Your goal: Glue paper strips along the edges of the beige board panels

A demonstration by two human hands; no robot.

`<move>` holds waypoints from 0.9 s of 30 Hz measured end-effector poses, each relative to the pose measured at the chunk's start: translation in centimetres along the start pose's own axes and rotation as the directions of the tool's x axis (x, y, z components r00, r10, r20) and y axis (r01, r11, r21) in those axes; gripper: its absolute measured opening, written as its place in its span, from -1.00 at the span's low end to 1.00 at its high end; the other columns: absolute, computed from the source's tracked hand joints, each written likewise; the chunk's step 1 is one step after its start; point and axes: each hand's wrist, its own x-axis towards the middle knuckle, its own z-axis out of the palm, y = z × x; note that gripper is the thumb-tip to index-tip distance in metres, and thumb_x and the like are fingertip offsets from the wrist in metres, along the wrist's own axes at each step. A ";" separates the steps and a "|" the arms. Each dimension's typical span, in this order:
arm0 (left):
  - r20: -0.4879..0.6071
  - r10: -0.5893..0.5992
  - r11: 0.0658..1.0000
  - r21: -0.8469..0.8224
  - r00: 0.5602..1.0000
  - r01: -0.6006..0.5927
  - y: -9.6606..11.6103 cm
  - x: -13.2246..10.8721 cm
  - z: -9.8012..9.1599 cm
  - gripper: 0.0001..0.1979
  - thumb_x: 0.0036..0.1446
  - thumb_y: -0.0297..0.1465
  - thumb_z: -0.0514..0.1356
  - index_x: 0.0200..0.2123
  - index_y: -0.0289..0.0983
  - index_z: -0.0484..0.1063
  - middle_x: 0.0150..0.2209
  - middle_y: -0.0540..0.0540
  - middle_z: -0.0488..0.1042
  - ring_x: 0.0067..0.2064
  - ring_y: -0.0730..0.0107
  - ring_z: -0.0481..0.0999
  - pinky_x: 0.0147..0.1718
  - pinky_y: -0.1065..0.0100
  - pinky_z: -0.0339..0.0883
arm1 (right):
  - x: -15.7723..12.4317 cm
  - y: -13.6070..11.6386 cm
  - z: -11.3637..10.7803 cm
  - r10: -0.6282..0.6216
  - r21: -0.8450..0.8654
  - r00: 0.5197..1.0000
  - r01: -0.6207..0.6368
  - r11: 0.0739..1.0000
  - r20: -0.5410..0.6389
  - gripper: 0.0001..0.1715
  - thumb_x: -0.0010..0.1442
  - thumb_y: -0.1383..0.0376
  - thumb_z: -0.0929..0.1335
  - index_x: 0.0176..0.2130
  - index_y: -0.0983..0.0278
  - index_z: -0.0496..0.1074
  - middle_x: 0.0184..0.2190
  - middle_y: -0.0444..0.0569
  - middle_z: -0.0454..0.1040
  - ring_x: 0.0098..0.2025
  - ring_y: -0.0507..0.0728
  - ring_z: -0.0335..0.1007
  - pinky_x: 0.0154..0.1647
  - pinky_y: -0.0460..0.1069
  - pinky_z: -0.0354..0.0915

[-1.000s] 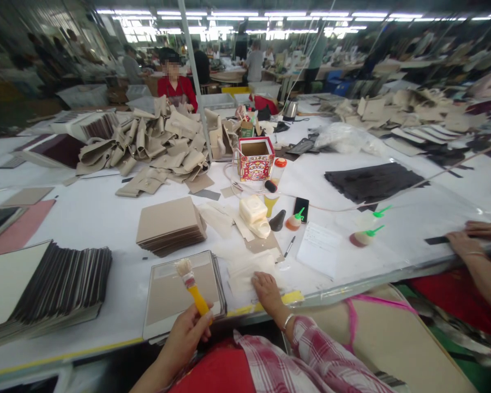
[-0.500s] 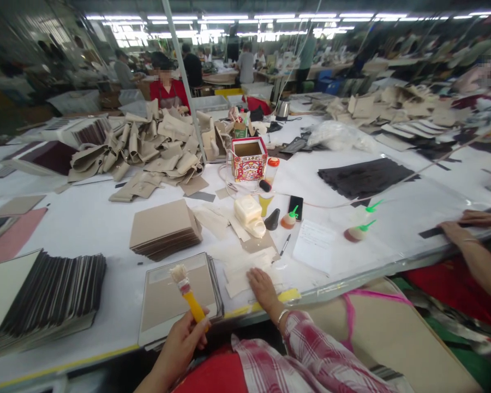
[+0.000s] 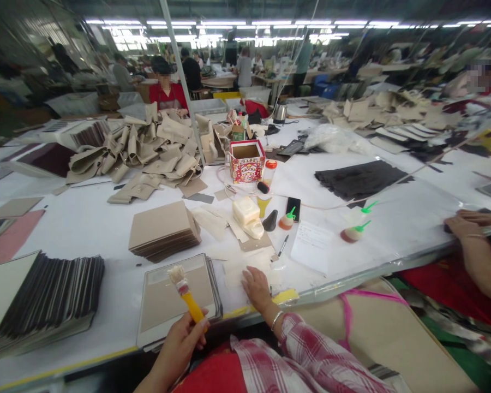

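Observation:
My left hand (image 3: pixel 185 339) is closed round the yellow handle of a brush (image 3: pixel 193 305), its pale bristles pointing up. The brush is over a stack of framed beige panels (image 3: pixel 159 300) at the table's front edge. My right hand (image 3: pixel 257 285) lies palm down with fingers spread on pale thin sheets (image 3: pixel 233 271) near the edge. Beyond it stands a cream-coloured container (image 3: pixel 246 213) on scraps. A pen (image 3: pixel 283 245) and a written paper (image 3: pixel 311 248) lie to the right of the sheets.
Stacked beige boards (image 3: pixel 163 226) and a dark-edged stack (image 3: pixel 53 295) stand left. Green-tipped bottles (image 3: pixel 287 220) (image 3: pixel 354 233), a phone (image 3: pixel 293 208) and a red patterned box (image 3: pixel 247 164) are farther back. Another person's hands (image 3: pixel 468 222) work at the right edge.
My right hand has shifted slightly left over the pale sheets. My left hand still holds the brush in nearly the same place. The other person's hands have moved a little, with the dark strip.

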 end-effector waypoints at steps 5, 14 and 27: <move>0.046 0.015 1.000 -0.010 0.999 -0.014 -0.3 0.2 0.5 -0.50 0.00 -0.08 0.10 -0.15 -0.37 0.32 -0.42 -0.09 0.43 -0.51 0.43 0.39 -0.51 0.39 0.30 | -1.1 -1.9 1.4 -0.218 0.105 0.971 0.207 0.973 0.104 -0.73 0.14 0.39 0.25 -0.12 0.25 0.35 -0.21 0.01 0.37 -0.14 0.12 0.18 -0.11 0.02 0.14; 0.044 0.050 0.999 0.003 0.998 -0.051 -2.0 -0.3 0.0 -0.56 0.05 -0.12 0.08 -0.14 -0.35 0.30 -0.42 -0.07 0.41 -0.51 0.43 0.39 -0.52 0.38 0.31 | 0.1 -1.9 0.2 -0.142 0.359 0.981 0.086 0.929 0.130 -0.86 0.08 0.33 0.31 -0.29 0.29 0.40 -0.27 0.04 0.37 -0.17 0.14 0.21 -0.09 0.08 0.16; 0.139 0.053 0.992 -0.120 0.989 -0.036 -1.2 1.3 1.3 -0.53 0.03 -0.09 0.07 -0.16 -0.37 0.26 -0.47 -0.04 0.39 -0.58 0.49 0.34 -0.61 0.44 0.24 | 2.2 -0.6 -7.6 0.472 0.776 0.825 -0.506 0.376 0.310 -0.53 0.02 0.04 0.26 -0.26 0.37 0.41 -0.51 -0.05 0.43 -0.57 -0.03 0.28 -0.53 -0.09 0.27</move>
